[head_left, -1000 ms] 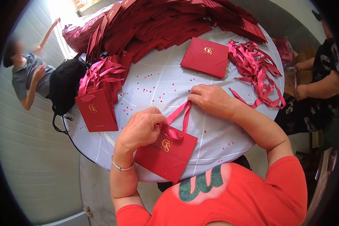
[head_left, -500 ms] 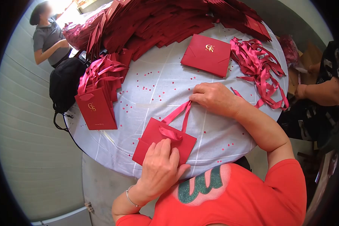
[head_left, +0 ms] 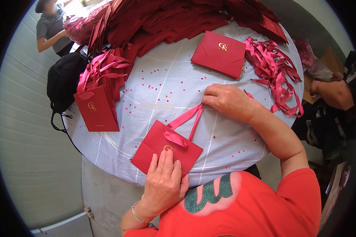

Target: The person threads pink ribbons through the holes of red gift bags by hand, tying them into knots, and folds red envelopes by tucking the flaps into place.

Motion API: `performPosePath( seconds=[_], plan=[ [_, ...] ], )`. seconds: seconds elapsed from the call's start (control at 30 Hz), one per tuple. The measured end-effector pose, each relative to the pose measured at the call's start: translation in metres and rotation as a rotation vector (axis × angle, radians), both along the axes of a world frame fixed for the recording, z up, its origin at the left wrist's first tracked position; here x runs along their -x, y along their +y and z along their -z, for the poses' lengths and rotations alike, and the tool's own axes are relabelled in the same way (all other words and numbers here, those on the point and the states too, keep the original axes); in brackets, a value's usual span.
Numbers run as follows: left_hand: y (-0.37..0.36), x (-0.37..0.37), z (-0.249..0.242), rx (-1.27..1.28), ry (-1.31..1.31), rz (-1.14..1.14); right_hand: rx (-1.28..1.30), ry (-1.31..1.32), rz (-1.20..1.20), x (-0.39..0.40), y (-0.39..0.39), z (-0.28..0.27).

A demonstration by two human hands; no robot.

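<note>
A red paper bag (head_left: pixel 166 146) with a gold logo lies flat near the table's front edge. My left hand (head_left: pixel 165 179) rests on its lower part, fingers stretched out, a bracelet at the wrist. Pink ribbon handles (head_left: pixel 184 118) rise from the bag's top edge. Up and to the right, my right hand (head_left: pixel 227 102) pinches the ribbon's far end between thumb and fingers, pulling it into a narrow loop. One more ribbon loop (head_left: pixel 175 139) lies across the bag's front.
Flat red bags (head_left: pixel 218 54) and loose pink ribbons (head_left: pixel 275 73) lie at the right. Ribboned bags (head_left: pixel 97 108) stand at the left by a black bag (head_left: pixel 65 81). Behind is a large red pile (head_left: pixel 166 19). Two people (head_left: pixel 51 27) (head_left: pixel 334 93) are beyond the table.
My left hand has slid down and slightly left on the bag, uncovering part of the gold logo. My right hand still pinches the ribbon. The view has shifted a little.
</note>
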State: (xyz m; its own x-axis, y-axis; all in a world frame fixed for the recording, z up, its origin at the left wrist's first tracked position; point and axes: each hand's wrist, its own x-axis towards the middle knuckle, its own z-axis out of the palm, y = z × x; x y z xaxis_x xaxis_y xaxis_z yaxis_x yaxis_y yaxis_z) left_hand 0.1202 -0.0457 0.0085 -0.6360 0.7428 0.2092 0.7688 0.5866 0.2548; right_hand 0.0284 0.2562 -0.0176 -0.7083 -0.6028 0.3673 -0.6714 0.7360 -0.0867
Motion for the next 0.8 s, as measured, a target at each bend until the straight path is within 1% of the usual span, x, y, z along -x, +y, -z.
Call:
performPosePath(
  seconds=[0.2,0.3,0.37,0.5,0.6,0.7,0.77,0.8],
  plan=[
    [-0.001,0.0,-0.003,0.001,-0.018,-0.036,-0.009,0.026,-0.03,0.0,-0.006,-0.001],
    [-0.004,0.002,-0.007,0.024,-0.022,-0.034,-0.037,0.035,-0.031,0.0,-0.008,-0.001],
    [-0.006,0.004,-0.009,0.035,-0.041,-0.015,-0.07,0.089,-0.024,-0.001,-0.011,-0.002],
    [-0.01,0.009,-0.016,0.063,-0.072,0.006,-0.085,0.077,-0.025,-0.004,-0.015,0.0],
    [-0.008,0.012,-0.02,0.035,-0.11,0.007,-0.052,0.053,-0.017,-0.004,-0.012,-0.001],
    [-0.006,0.014,-0.011,-0.018,-0.07,-0.002,-0.006,0.05,-0.064,-0.004,-0.006,-0.007],
    [-0.006,0.015,-0.008,-0.021,-0.103,-0.056,0.099,-0.099,-0.022,-0.008,-0.005,-0.012],
    [-0.004,0.016,-0.008,-0.023,-0.103,-0.055,0.098,-0.099,-0.021,-0.009,-0.005,-0.014]
  ],
)
